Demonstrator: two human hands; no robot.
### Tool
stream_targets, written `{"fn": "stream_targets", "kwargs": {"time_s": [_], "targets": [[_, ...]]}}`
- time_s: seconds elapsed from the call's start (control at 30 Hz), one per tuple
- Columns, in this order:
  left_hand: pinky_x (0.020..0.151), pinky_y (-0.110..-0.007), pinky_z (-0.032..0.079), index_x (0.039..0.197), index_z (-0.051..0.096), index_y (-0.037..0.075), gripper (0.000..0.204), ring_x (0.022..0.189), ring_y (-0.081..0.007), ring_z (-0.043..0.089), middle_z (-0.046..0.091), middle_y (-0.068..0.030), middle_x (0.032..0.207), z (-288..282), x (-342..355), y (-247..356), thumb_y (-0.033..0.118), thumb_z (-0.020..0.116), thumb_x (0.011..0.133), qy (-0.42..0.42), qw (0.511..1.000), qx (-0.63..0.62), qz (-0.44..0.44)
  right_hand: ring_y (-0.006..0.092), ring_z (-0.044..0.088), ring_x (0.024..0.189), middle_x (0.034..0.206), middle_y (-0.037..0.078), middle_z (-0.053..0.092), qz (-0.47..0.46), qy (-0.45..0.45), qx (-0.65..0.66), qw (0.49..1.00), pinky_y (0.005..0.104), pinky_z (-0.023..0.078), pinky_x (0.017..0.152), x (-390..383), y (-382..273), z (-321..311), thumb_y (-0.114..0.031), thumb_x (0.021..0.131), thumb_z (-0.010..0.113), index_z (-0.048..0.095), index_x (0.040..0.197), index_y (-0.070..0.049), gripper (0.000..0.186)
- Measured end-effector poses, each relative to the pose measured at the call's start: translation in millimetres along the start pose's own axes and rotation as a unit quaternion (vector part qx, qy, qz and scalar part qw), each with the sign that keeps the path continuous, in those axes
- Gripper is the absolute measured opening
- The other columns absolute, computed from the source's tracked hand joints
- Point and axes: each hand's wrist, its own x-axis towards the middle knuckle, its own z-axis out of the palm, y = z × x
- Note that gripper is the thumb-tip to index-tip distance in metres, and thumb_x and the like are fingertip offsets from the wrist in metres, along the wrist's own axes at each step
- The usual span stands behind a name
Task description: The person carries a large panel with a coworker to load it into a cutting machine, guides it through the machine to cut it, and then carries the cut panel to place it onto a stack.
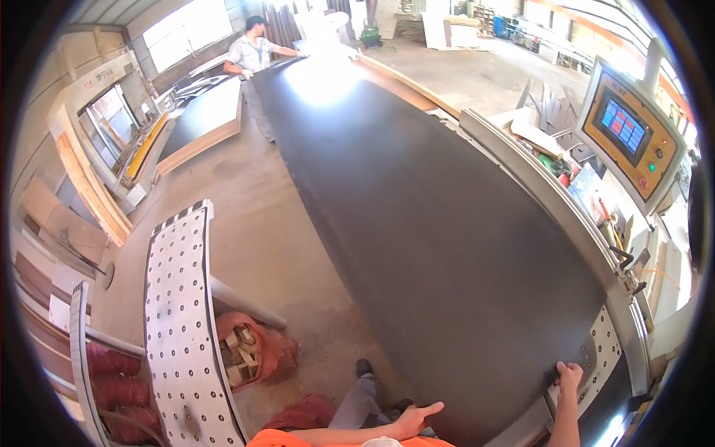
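A long black panel (447, 246) stretches from me to the far end, where its surface shines with glare. At its near left edge is my left hand (417, 422), thumb laid along the top and the other fingers mostly hidden. My right hand (570, 377) has its fingers curled over the near right edge, beside a white perforated machine table (605, 343). Beyond the far left corner a co-worker (252, 56) in a light shirt has both hands at the panel's far end.
Along the right runs a metal machine rail (551, 179), with a control box (631, 134) on an arm above it. To my left stands a dotted support table (179, 298). A red sack of wood offcuts (249, 354) sits on the floor. Farther left lies a stack of boards (201, 123).
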Motion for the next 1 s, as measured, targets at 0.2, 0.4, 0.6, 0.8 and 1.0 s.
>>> {"fn": "stream_targets", "kwargs": {"time_s": [0.2,0.4,0.6,0.8,1.0], "targets": [[0.095,-0.039,0.045,0.121,0.057,-0.002,0.044,0.109,-0.0266,0.058,0.062,-0.0112,0.119,-26.1,3.6,110.4,0.015,0.073,0.083,0.086,0.992,-0.085,0.046,0.0165,0.052,0.051,0.071,0.006,0.055,-0.011,-0.051,0.023,0.998,0.0292,0.041,0.043,-5.9,-96.4,108.6,-0.009,0.073,0.073,0.056,0.085,0.001,0.023],[0.086,-0.042,0.051,0.113,0.058,-0.006,0.037,0.101,-0.0292,0.061,0.063,-0.0155,0.113,-44.6,2.1,235.8,0.011,0.072,0.083,0.139,0.975,-0.107,0.137,0.0230,0.060,0.074,0.084,0.011,0.062,0.101,-0.151,0.044,0.982,0.0383,0.050,0.068,-7.9,-215.3,217.2,-0.025,0.084,0.066,0.061,0.094,-0.002,0.026],[0.086,-0.042,0.051,0.112,0.058,-0.006,0.040,0.100,-0.0293,0.061,0.063,-0.0147,0.110,-59.9,-1.2,377.1,0.008,0.075,0.080,0.198,0.959,-0.127,0.159,0.0265,0.061,0.083,0.093,0.010,0.064,0.267,-0.273,0.252,0.889,0.0448,0.051,0.077,-22.2,-274.7,341.2,-0.037,0.084,0.064,0.060,0.102,-0.006,0.036],[0.087,-0.042,0.051,0.108,0.061,-0.007,0.037,0.098,-0.0285,0.062,0.064,-0.0159,0.108,-87.3,-17.4,522.6,0.007,0.076,0.077,0.240,0.940,-0.112,0.214,0.0305,0.061,0.106,0.116,0.010,0.063,0.284,-0.320,0.344,0.836,0.0531,0.051,0.088,-68.9,-384.0,481.2,-0.030,0.092,0.059,0.058,0.116,-0.007,0.033],[0.085,-0.042,0.053,0.104,0.062,-0.009,0.033,0.092,-0.0302,0.065,0.067,-0.0169,0.099,-153.3,-63.6,687.2,0.005,0.074,0.077,0.215,0.932,-0.134,0.258,0.0299,0.057,0.112,0.121,0.008,0.061,0.305,-0.351,0.276,0.841,0.0537,0.047,0.092,-135.5,-478.8,601.8,-0.026,0.093,0.057,0.057,0.118,-0.011,0.030]]}}
